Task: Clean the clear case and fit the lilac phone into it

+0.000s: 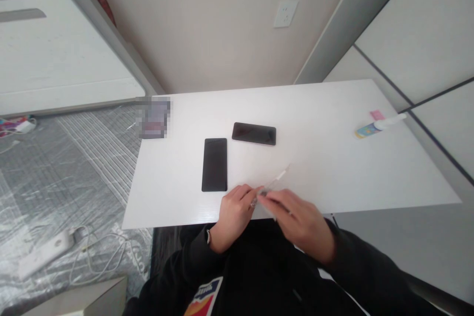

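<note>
My left hand and my right hand meet at the front edge of the table. Between their closed fingers is a thin clear piece, seen almost edge-on, slanting up to the right. Its lower part is hidden by the fingers, so I cannot tell its exact kind. Just beyond my left hand, a black phone lies upright-wise on the tabletop. A second dark phone rests crosswise farther back, its screen facing up.
The white table stands against the wall. A spray bottle lies at its right, beside a pink slip. A blurred-out item occupies the far left corner. On the floor are a power strip and tangled cables.
</note>
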Tool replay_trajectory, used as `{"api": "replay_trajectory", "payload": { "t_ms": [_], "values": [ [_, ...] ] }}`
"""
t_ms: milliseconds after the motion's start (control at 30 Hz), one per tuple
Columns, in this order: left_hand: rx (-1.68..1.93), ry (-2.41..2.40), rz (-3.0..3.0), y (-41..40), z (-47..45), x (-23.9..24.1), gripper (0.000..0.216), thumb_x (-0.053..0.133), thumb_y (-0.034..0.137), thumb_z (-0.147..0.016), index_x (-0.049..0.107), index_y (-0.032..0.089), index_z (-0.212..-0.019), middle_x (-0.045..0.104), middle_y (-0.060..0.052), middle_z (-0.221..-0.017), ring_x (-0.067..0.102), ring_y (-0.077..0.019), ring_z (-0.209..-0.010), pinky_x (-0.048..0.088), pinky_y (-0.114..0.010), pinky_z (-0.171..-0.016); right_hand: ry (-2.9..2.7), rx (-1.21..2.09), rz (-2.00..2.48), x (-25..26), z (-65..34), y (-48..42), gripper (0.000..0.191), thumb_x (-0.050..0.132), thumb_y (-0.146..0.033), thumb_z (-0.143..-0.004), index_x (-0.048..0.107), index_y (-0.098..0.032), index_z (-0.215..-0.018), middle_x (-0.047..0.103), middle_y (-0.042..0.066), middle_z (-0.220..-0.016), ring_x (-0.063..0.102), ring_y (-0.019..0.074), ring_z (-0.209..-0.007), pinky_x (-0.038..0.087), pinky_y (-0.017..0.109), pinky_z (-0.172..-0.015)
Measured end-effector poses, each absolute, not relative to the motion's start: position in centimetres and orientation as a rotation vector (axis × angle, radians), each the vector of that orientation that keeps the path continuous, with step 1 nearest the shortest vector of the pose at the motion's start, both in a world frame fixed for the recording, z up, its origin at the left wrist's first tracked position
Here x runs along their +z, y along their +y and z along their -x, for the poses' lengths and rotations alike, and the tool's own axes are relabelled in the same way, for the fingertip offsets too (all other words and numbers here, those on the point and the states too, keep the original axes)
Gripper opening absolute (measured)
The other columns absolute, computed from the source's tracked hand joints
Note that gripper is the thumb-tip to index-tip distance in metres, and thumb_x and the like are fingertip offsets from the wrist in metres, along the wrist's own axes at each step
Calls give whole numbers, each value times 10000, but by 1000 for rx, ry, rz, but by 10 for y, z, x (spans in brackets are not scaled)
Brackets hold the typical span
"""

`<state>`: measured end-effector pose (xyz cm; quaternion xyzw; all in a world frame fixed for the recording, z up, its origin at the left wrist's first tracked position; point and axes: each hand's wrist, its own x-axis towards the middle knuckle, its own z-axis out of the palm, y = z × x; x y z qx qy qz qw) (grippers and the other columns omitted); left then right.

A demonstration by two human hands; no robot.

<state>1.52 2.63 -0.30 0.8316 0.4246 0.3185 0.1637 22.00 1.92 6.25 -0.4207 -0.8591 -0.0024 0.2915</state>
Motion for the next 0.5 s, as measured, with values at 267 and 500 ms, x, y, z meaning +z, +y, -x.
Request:
{"api": "replay_trajectory", "payload": {
  "t_ms": [267,500],
  "values": [
    [908,1222,-2380,25,-16,-5,243,499,190,-1068,700,213,-1202,707,-20,-869,646,-155,-723,522,-260,-630,-2203,-146,1240,62,-231,29,377,423,-12,-1009,705,-124,-1233,710,130,-1051,707,247,-955,607,357,-811],
    [907,1228,-2391,24,-15,-4,249,505,176,-1061,699,216,-1212,704,-21,-871,645,-161,-735,522,-261,-634,-2255,-164,1264,69,-223,22,363,404,-11,-1026,681,-151,-1214,723,105,-1032,706,211,-922,602,314,-779]
  ]
}}
